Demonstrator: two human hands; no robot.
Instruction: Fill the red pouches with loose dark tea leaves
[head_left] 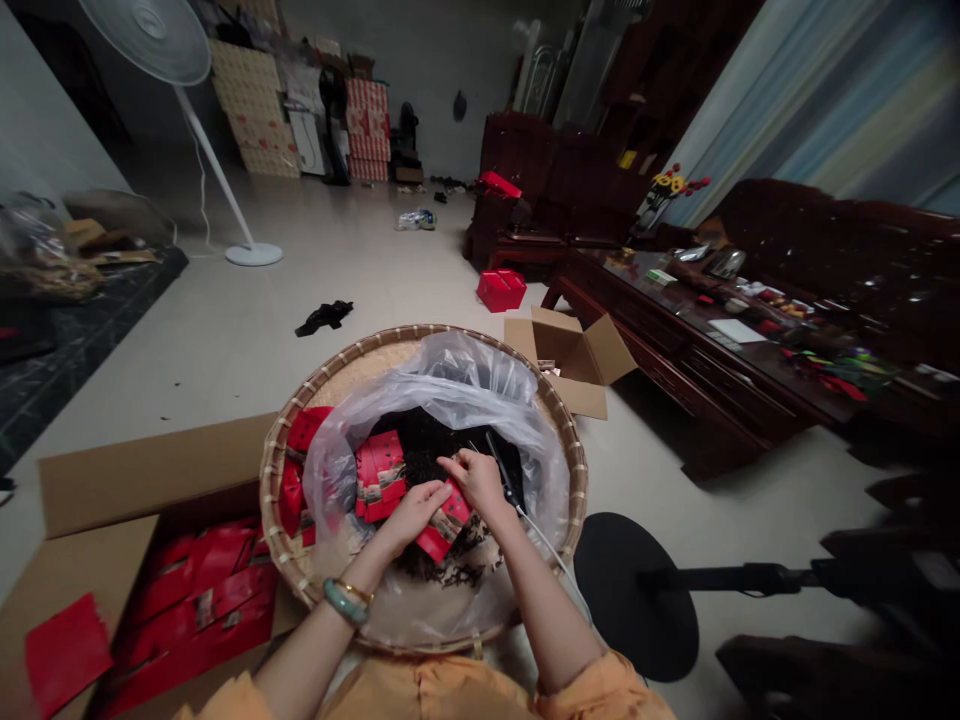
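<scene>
My left hand (409, 515) and my right hand (480, 480) both pinch a small red packet (444, 526) at its upper edge, holding it over dark loose tea leaves (420, 435). The leaves lie inside a transparent plastic bag (442, 385) lining a round woven bamboo basket (330, 375). Several red packets (380, 476) stand among the leaves to the left of my hands. Just beyond my right hand lies a thin black tool (499, 475) with a white cord (555, 560). A green bangle (344, 602) circles my left wrist.
A cardboard box (150, 470) of red packets sits at lower left. Ahead are a small open carton (570, 360), a red box (501, 290), and a dark wooden table (675, 340) with clutter. A round black stand base (634, 597) is at my right.
</scene>
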